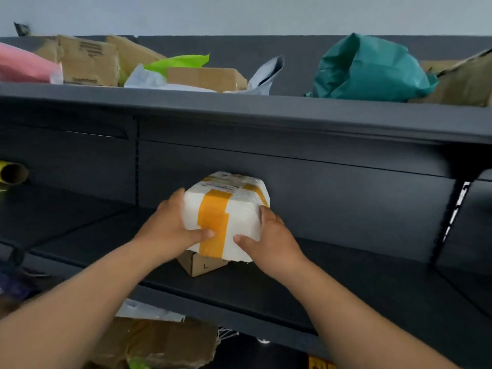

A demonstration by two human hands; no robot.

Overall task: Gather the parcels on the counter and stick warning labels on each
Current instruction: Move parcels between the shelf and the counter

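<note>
Left hand (170, 225) and right hand (269, 237) clamp opposite sides of a white foam parcel (226, 211) banded with yellow tape, thumbs pressed on its near face. Parcel sits atop a small cardboard box (199, 265) on the dark middle shelf (346, 283). Upper shelf (266, 107) carries cardboard boxes, a teal bag (370, 67), grey and green mailers.
</note>
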